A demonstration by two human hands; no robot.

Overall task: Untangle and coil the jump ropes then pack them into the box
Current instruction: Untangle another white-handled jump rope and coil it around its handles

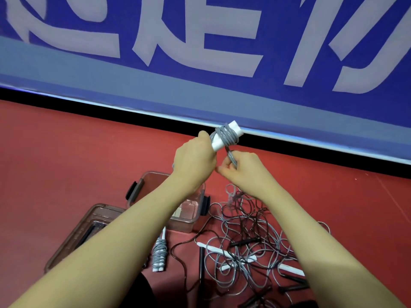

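My left hand grips a pair of white jump rope handles, held up in the air with grey cord wound round them. My right hand pinches the loose end of that grey cord just below the handles. On the red floor below lies a finished grey coiled rope. To its right sprawls a tangled pile of grey and black ropes with white and black handles. A clear plastic box stands under my left forearm, partly hidden.
The box's clear lid lies on the floor to the left of the box. A blue banner with white lettering runs along the far edge of the red floor.
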